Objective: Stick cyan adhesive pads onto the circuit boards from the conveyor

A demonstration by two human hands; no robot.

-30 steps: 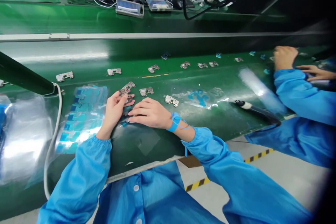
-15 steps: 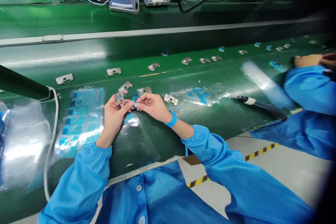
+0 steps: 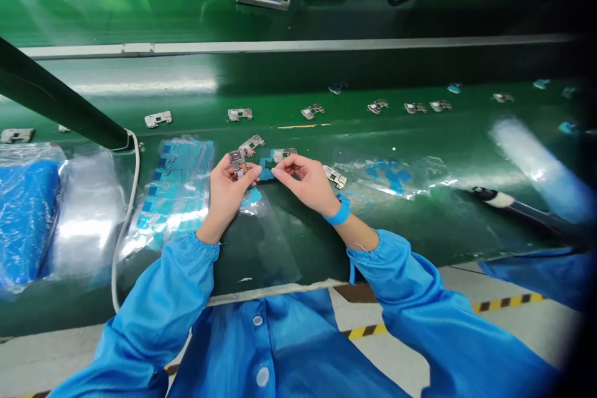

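Observation:
My left hand (image 3: 226,196) is closed around a small silver circuit board (image 3: 237,160), which sticks up between its thumb and fingers. A piece of blue film with a cut-out (image 3: 266,168) spans the gap between my two hands. The thumb and forefinger of my right hand (image 3: 308,185) pinch its right edge, while its left edge meets my left fingertips. Another board (image 3: 252,145) lies just beyond my left fingers, and one more (image 3: 284,154) lies behind my right fingers. Beside my right wrist rests a further board (image 3: 334,176). Under my hands is a clear sheet with a blue piece (image 3: 252,197).
A sheet of blue film pieces (image 3: 180,180) lies left, next to a white cable (image 3: 135,199) and a dark green post (image 3: 60,96). Several boards line the bench's back. Right are loose blue scraps (image 3: 389,175) and a black-handled tool (image 3: 517,205).
The camera view has swung, so the bench things appear further right. My hands have drawn slightly apart, and more of the blue film shows between them.

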